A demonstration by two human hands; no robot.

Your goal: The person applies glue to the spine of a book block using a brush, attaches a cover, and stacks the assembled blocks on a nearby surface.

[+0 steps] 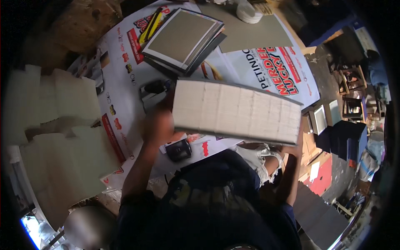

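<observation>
Both hands raised, fingers clasped (left blurred)

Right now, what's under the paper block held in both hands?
Under the paper block, held by the left hand and right hand, lies the printed banner and a small black device. Anything directly beneath is covered.

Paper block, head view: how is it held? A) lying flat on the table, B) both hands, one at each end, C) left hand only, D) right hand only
B. The left hand grips the near-left end of the thick block of stacked sheets and the right hand supports its far-right end, so the block is lifted off the printed table cover, with its cut edge facing the camera.
</observation>
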